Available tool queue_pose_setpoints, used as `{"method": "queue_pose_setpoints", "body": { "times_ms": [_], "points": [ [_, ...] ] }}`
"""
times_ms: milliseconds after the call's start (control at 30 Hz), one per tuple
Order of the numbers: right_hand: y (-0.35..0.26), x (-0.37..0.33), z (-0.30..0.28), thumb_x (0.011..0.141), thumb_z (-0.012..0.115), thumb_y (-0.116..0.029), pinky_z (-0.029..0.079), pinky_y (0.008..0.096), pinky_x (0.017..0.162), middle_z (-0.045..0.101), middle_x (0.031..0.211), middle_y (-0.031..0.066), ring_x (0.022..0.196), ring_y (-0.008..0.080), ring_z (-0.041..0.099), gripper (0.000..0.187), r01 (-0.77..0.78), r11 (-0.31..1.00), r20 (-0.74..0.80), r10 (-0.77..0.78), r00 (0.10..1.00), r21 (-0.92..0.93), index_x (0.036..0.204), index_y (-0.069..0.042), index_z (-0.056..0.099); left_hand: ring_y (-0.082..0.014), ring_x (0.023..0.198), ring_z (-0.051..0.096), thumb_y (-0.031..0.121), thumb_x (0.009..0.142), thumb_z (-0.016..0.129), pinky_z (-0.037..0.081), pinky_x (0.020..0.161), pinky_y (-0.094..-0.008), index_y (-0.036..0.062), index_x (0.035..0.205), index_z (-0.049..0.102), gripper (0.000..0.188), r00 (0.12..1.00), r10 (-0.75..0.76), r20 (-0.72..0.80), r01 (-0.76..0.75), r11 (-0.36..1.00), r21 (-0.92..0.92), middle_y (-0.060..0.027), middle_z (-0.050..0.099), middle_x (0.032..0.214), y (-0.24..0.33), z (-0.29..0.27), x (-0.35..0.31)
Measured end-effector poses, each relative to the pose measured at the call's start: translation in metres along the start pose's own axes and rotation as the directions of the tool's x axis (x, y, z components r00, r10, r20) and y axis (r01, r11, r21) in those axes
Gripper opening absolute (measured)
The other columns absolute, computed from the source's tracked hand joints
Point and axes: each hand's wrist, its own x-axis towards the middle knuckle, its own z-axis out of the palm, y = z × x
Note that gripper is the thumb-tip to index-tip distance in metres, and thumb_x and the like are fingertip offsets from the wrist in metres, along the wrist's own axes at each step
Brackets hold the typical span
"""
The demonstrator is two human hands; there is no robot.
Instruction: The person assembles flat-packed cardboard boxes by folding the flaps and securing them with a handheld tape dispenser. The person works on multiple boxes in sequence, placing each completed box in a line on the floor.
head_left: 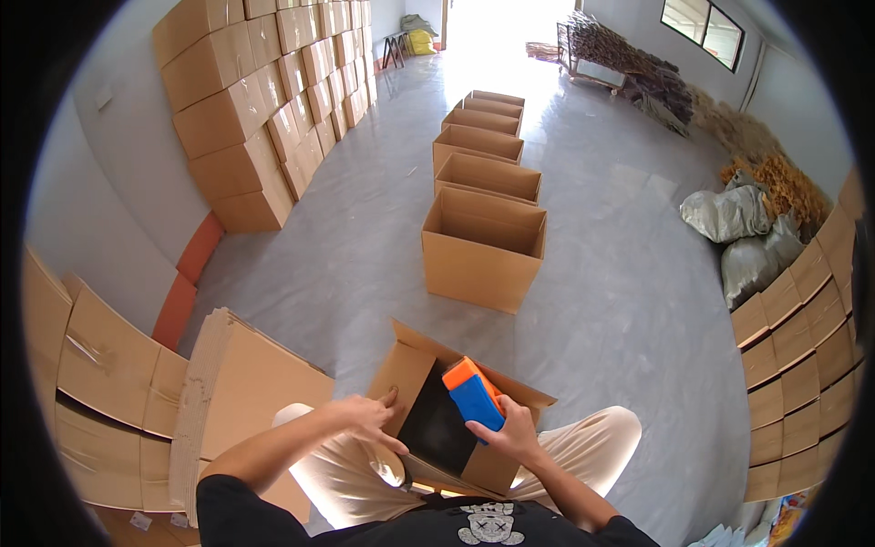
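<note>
Fisheye view from the head, facing down and forward, close above an open box (401,371).

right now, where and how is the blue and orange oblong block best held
Probably the near end of the blue and orange oblong block, from the right: it slants away leftward, narrow enough for the right hand to grip.

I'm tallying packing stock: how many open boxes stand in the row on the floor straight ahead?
5, one behind another: the nearest box, then the second box, third box, fourth box and farthest box. More may be hidden behind.
</note>
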Motion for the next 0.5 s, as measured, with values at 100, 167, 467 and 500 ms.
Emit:
{"method": "queue_pose_setpoints", "body": {
  "times_ms": [100,167,467,500],
  "points": [
    [0.019,-0.003,0.0,0.066,0.077,-0.044,0.051,0.035,0.065,0.065,0.076,0.0172,0.071,0.0277,0.065,0.058,-0.026,0.994,0.056,0.021,0.998,0.108,0.093,0.005,0.059,-0.0403,0.12,0.046,0.082,0.076,0.029,0.047,0.091,-0.0434,0.0016,0.143,0.024,0.104,0.988,0.064,-0.143,-0.049,0.993,0.107,-0.031,0.019,0.145,0.002,0.025,0.009],
    [0.028,-0.008,0.003,0.066,0.079,-0.041,0.051,0.0335,0.066,0.066,0.078,0.0152,0.071,0.0236,0.065,0.058,0.012,0.985,0.039,-0.019,0.999,0.172,0.096,0.005,0.06,-0.0409,0.11,0.054,0.078,0.081,0.023,0.051,0.081,-0.0429,-0.0009,0.129,0.047,0.095,0.934,0.144,-0.327,-0.096,0.983,0.159,-0.0323,0.043,0.13,-0.003,0.04,0.016],
    [-0.025,0.033,-0.06,0.07,0.077,-0.025,0.048,0.0252,0.064,0.063,0.079,0.007,0.07,0.013,0.06,0.04,0.061,0.868,-0.017,-0.06,0.998,0.494,0.093,0.001,0.059,-0.0343,0.091,0.058,0.057,0.084,0.05,0.045,0.08,-0.0431,0.0018,0.107,0.058,0.061,0.698,0.111,-0.707,-0.081,0.994,0.076,-0.0178,0.061,0.093,-0.019,0.03,0.087],
    [-0.025,0.041,-0.063,0.071,0.076,-0.025,0.048,0.025,0.065,0.063,0.081,0.0067,0.071,0.013,0.06,0.04,0.06,0.837,-0.096,-0.009,0.995,0.544,0.096,0.001,0.058,-0.0338,0.095,0.056,0.053,0.084,0.053,0.042,0.084,-0.0437,0.0023,0.112,0.056,0.058,0.554,0.079,-0.829,-0.069,0.996,0.049,-0.0174,0.06,0.096,-0.013,0.042,0.1]
  ]
}}
